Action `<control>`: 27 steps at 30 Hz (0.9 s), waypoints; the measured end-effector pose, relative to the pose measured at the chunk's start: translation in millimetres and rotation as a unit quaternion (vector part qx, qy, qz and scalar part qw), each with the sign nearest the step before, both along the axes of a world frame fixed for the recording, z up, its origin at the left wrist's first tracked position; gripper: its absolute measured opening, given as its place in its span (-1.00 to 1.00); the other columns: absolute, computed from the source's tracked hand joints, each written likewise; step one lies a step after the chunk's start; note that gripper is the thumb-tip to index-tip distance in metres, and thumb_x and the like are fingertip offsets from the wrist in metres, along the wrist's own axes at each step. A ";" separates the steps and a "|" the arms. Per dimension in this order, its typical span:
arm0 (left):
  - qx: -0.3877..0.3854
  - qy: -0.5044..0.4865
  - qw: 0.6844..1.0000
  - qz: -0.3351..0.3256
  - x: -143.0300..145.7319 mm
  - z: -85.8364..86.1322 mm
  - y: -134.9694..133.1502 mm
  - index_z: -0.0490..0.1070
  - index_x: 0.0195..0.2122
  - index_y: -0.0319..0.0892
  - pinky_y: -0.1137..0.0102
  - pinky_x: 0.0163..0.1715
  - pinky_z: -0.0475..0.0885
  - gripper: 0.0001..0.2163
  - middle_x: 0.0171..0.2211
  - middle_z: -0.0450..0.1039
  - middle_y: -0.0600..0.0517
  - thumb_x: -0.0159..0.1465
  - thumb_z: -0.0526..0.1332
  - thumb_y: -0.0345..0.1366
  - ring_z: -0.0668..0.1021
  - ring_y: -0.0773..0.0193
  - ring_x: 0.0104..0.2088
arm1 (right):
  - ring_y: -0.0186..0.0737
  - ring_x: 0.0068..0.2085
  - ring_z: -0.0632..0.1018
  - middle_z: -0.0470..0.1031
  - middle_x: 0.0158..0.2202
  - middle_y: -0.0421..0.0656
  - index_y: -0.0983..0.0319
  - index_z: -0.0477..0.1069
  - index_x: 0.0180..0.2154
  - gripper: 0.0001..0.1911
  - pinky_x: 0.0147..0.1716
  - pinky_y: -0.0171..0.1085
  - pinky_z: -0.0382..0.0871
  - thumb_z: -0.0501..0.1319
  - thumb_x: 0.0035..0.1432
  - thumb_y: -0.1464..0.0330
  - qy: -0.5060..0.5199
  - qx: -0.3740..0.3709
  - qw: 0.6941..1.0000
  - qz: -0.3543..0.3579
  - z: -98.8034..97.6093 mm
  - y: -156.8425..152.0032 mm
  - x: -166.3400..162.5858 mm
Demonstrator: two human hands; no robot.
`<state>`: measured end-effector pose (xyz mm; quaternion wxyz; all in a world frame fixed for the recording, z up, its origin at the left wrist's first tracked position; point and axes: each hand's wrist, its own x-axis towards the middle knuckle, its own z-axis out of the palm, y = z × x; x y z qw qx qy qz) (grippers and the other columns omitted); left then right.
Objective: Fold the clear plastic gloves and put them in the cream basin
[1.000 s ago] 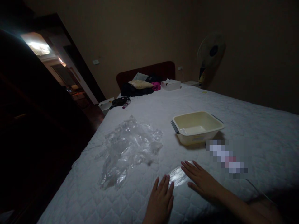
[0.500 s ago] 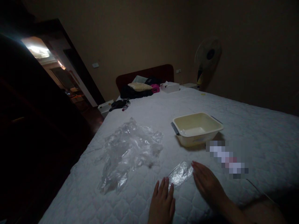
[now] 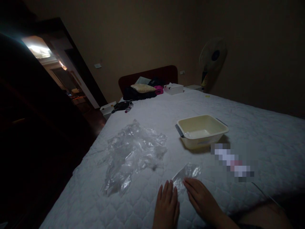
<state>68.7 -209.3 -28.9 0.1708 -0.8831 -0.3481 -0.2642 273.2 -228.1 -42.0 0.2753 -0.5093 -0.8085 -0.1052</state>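
A clear plastic bag, folded into a small flat strip, lies on the quilted white bedding in front of me. My left hand rests flat at its near left end, fingers stretched out and the tips at its edge. Lying across the near right part of the bag is my right hand, its fingers extended and pressing on the plastic. The bag's far right corner is slightly raised and crinkled. To the left spreads a loose heap of crumpled clear plastic bags.
A cream plastic basin with grey handles sits beyond my right hand. Right of it is a blurred-out object with a thin cord. Clothes and a pillow, a white box and a fan are at the far end.
My right hand has slid left and toward me over the folded bag, baring its far right end, which now looks looser. My left hand has barely moved.
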 end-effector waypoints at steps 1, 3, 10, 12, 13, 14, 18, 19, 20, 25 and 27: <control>0.004 -0.010 1.000 0.000 0.5 -0.8 -0.5 0.30 0.02 -0.24 0.13 -0.05 0.35 -0.69 0.08 0.28 -0.11 0.28 -0.03 -0.35 0.30 0.07 0.10 | -0.10 0.00 0.41 0.40 -0.03 0.01 0.27 0.29 0.03 -0.60 -0.04 -0.13 0.36 0.05 0.12 0.48 0.002 0.005 1.000 -0.006 -1.4 -0.4 -0.1; 0.010 -0.025 1.000 -0.001 1.8 -2.1 -1.3 0.33 -0.02 -0.23 0.13 -0.06 0.35 -0.70 0.04 0.33 -0.10 0.27 -0.04 -0.38 0.34 0.07 0.07 | -0.08 0.02 0.38 0.39 -0.02 0.03 0.27 0.28 0.04 -0.60 -0.04 -0.12 0.35 0.06 0.13 0.47 0.007 0.018 1.000 -0.024 -4.4 -0.6 -1.0; 0.065 -0.108 0.992 -0.016 8.9 -4.4 -6.5 0.41 -0.16 -0.21 0.18 -0.12 0.34 -0.70 -0.21 0.49 -0.06 0.29 -0.10 -0.42 0.49 0.14 -0.16 | -0.04 0.05 0.36 0.37 0.01 0.02 0.28 0.26 0.06 -0.55 0.00 -0.05 0.28 0.06 0.09 0.45 -0.002 0.028 0.997 -0.074 -9.5 3.0 -1.4; 0.084 -0.114 0.990 -0.025 11.6 -3.3 -9.3 0.42 -0.19 -0.22 0.22 -0.18 0.34 -0.68 -0.27 0.51 -0.05 0.30 -0.13 -0.42 0.52 0.17 -0.24 | -0.05 0.06 0.36 0.38 0.02 0.00 0.27 0.25 0.07 -0.54 0.04 -0.01 0.23 0.04 0.09 0.45 -0.012 0.027 0.997 -0.076 -9.7 4.5 1.4; 0.094 -0.112 0.989 -0.028 12.9 -2.5 -10.9 0.43 -0.21 -0.22 0.24 -0.20 0.35 -0.67 -0.28 0.51 -0.05 0.30 -0.14 -0.43 0.52 0.18 -0.27 | -0.06 0.06 0.36 0.38 0.02 -0.01 0.27 0.24 0.07 -0.54 0.05 0.00 0.20 0.04 0.09 0.45 -0.018 0.022 0.997 -0.072 -9.4 5.3 3.5; 0.105 -0.109 0.988 -0.033 13.9 -1.4 -12.6 0.44 -0.24 -0.23 0.26 -0.23 0.35 -0.67 -0.30 0.52 -0.05 0.31 -0.14 -0.44 0.53 0.20 -0.30 | -0.07 0.07 0.35 0.38 0.03 -0.02 0.26 0.23 0.08 -0.53 0.06 0.01 0.19 0.03 0.09 0.46 -0.021 0.015 0.998 -0.064 -8.7 6.0 6.0; 0.137 -0.092 0.984 -0.072 12.6 5.6 -17.1 0.44 -0.30 -0.24 0.33 -0.30 0.36 -0.65 -0.32 0.53 -0.05 0.31 -0.15 -0.48 0.54 0.24 -0.35 | -0.13 0.10 0.33 0.34 0.07 -0.04 0.25 0.24 0.08 -0.54 0.08 -0.03 0.19 0.02 0.11 0.49 -0.014 -0.029 0.999 -0.002 -0.6 8.8 20.0; 0.137 -0.086 0.983 -0.084 10.7 8.4 -17.0 0.44 -0.30 -0.24 0.34 -0.31 0.37 -0.65 -0.32 0.53 -0.04 0.32 -0.16 -0.49 0.54 0.24 -0.34 | -0.14 0.11 0.32 0.34 0.08 -0.04 0.24 0.25 0.07 -0.55 0.09 -0.05 0.19 0.02 0.12 0.49 -0.008 -0.040 0.999 0.020 2.3 9.7 23.9; 0.133 -0.078 0.983 -0.094 8.3 11.8 -15.9 0.44 -0.29 -0.25 0.34 -0.31 0.37 -0.64 -0.31 0.53 -0.04 0.32 -0.17 -0.49 0.54 0.24 -0.33 | -0.16 0.12 0.31 0.33 0.09 -0.05 0.22 0.25 0.08 -0.55 0.10 -0.05 0.18 0.02 0.12 0.49 -0.002 -0.051 0.998 0.044 5.3 10.7 27.7; 0.084 -0.002 0.991 -0.107 -2.6 34.4 5.0 0.39 -0.14 -0.27 0.32 -0.20 0.40 -0.66 -0.13 0.47 -0.07 0.35 -0.17 -0.46 0.49 0.21 -0.12 | -0.15 0.16 0.24 0.31 0.11 -0.09 0.17 0.24 0.08 -0.50 0.12 0.02 0.12 0.03 0.08 0.55 0.025 -0.097 0.986 0.132 15.1 16.9 39.6; 0.051 0.029 0.990 -0.130 -2.5 40.4 16.9 0.36 -0.08 -0.25 0.32 -0.11 0.39 -0.68 -0.06 0.42 -0.06 0.36 -0.17 -0.43 0.44 0.23 -0.03 | -0.14 0.17 0.23 0.30 0.11 -0.11 0.14 0.24 0.09 -0.48 0.11 0.05 0.13 0.02 0.08 0.56 0.028 -0.108 0.983 0.143 15.9 18.6 40.3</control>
